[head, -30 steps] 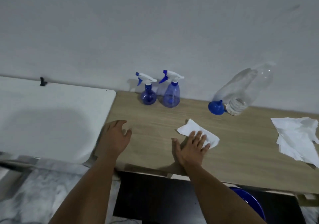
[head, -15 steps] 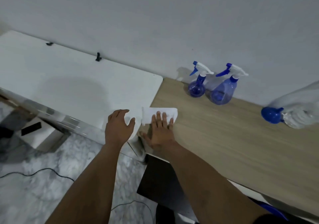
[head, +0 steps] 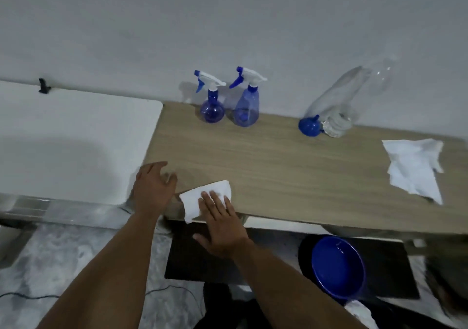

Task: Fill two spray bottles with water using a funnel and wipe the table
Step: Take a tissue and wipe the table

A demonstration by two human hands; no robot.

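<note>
- Plain grey-white wall (head: 228, 19) backs the whole scene; only the head view is supplied.
- Light wood-grain table (head: 291, 166) runs along the wall, its near edge facing the camera.
- White rounded-corner tabletop (head: 71, 146) adjoins it on the left, with a small black clip (head: 44, 86) at its far edge.
- Round-bodied blue translucent spray bottle (head: 212, 105) stands upright at the far edge, against the wall.
- Taller cone-bodied blue translucent spray bottle (head: 247, 105) stands upright just right of it, near but apart.
- Clear plastic water bottle (head: 352, 95) leans tilted against the wall, further right, mouth down.
- Blue plastic funnel (head: 309, 126) lies at the bottle's mouth, touching it.
- Crumpled white tissue sheets (head: 415, 169) lie at the right end of the table, well apart from the hands.
- Folded white paper towel (head: 202, 198) lies on the near left corner of the table, slightly overhanging the near edge.
- Right hand (head: 222, 224) lies flat on the towel, fingers extended and spread, pressing rather than pinching.
- Left hand (head: 153, 189) rests over the seam between the two tabletops, fingers loosely spread, holding nothing.
- Blue plastic basin (head: 336, 268) sits on the floor below the table, right of the arms, on a dark mat (head: 390, 270).
- Marbled grey floor (head: 50, 265) shows at lower left.
</note>
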